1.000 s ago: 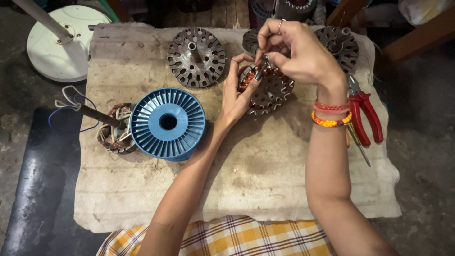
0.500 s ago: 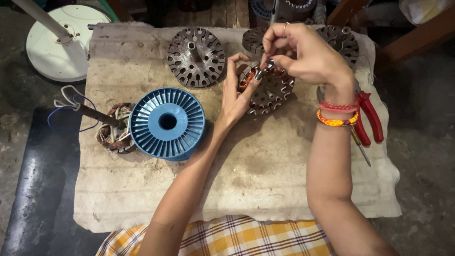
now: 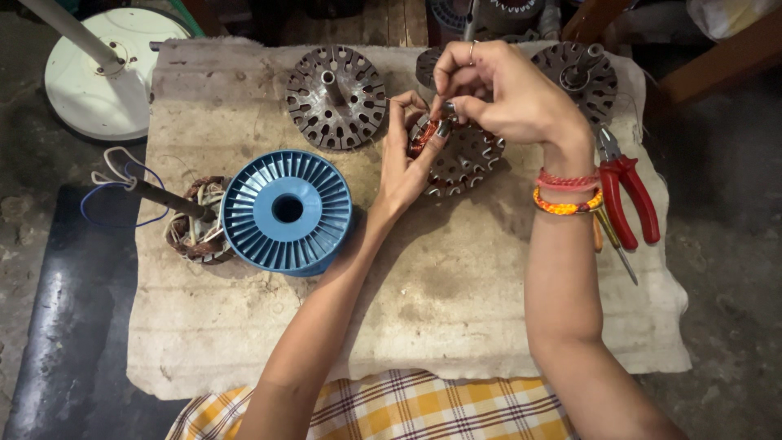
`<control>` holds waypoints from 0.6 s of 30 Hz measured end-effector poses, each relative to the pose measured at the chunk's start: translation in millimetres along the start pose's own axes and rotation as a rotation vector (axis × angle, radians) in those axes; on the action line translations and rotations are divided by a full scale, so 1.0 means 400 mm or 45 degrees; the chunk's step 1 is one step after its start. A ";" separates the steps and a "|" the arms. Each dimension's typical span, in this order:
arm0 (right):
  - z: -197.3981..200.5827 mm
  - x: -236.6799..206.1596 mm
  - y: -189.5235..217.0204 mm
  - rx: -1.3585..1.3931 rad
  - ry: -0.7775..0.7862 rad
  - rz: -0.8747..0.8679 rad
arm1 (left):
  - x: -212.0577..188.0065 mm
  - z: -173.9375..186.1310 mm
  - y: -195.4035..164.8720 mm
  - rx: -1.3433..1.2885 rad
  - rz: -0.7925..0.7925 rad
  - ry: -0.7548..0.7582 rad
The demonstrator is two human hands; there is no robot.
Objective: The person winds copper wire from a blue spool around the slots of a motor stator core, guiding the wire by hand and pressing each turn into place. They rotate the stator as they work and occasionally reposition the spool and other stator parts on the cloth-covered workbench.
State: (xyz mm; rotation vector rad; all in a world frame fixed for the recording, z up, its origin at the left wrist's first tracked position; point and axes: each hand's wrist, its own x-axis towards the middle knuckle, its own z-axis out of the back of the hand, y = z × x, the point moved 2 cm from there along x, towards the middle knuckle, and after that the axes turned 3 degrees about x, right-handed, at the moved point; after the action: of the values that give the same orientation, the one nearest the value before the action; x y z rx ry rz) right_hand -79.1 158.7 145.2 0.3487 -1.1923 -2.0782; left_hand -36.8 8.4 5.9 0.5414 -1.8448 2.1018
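Observation:
A dark slotted stator core [image 3: 468, 159] with some copper winding lies on a cloth-covered work surface [image 3: 423, 301]. My left hand [image 3: 407, 159] cups its left edge, fingers against the copper coil. My right hand [image 3: 501, 94] hovers over the core's top, fingertips pinched on thin copper wire at the coil. Bracelets ring the right wrist.
A blue plastic spool [image 3: 287, 212] sits at the left, with a wound stator [image 3: 194, 220] and its shaft beside it. More bare stator cores [image 3: 336, 96] lie at the back. Red-handled pliers [image 3: 627, 195] rest at the right. A white fan base [image 3: 102, 69] stands on the floor.
My right hand has shifted slightly lower and right over the core, still pinching at the coil. The left hand stays against the core.

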 end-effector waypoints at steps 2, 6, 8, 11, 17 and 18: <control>0.000 -0.001 0.002 0.022 0.023 0.042 | -0.001 0.000 0.005 0.022 0.024 -0.003; 0.012 -0.011 0.005 -0.025 0.052 0.129 | -0.001 -0.002 0.017 0.002 0.063 0.000; 0.023 -0.022 0.000 -0.020 0.063 0.033 | -0.001 -0.003 0.018 0.005 0.023 -0.015; 0.046 -0.053 -0.012 -0.016 0.128 -0.139 | 0.003 -0.005 0.016 0.020 0.026 0.004; 0.074 -0.080 -0.069 -0.243 0.096 -0.615 | 0.002 -0.002 -0.001 -0.080 0.097 0.052; 0.078 -0.083 -0.083 -0.305 0.075 -0.724 | 0.003 -0.001 -0.004 -0.043 0.045 0.038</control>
State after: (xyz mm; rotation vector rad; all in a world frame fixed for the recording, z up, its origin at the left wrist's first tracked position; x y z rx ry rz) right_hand -86.9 212.6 130.8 0.6905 -0.8562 -2.6401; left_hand -37.1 9.2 7.7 0.4700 -1.8831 2.0854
